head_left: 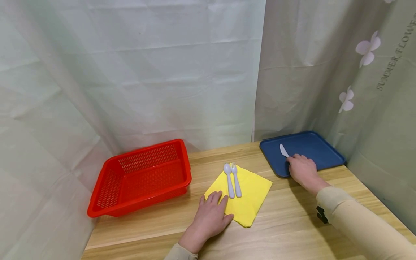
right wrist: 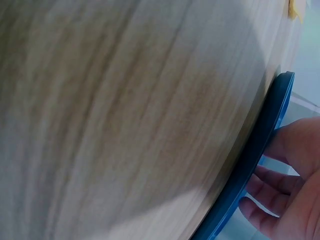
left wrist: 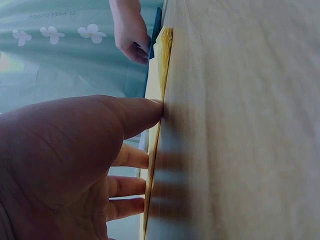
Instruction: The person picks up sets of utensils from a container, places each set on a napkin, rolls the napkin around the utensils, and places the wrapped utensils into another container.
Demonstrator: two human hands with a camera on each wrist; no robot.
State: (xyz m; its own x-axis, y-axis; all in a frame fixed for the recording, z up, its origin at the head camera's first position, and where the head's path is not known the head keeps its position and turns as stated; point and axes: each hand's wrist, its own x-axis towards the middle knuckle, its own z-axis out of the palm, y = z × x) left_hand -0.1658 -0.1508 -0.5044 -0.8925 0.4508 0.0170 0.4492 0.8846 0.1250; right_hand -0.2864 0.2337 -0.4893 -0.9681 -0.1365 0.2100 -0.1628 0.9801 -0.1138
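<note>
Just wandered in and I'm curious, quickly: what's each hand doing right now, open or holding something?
Left hand: open, touching the napkin.
Right hand: closed, holding the knife at the tray.

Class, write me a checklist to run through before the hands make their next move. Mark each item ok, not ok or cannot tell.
1. The right hand has the knife: ok, its fingers are at the handle.
2. The knife is lifted off the tray: cannot tell.
3. The left hand is at the napkin: ok, it touches the near left edge.
4. The spoon and fork lie side by side on the napkin: ok.
5. There is bare napkin to the fork's right: ok.
6. The knife is beside the fork: not ok.
</note>
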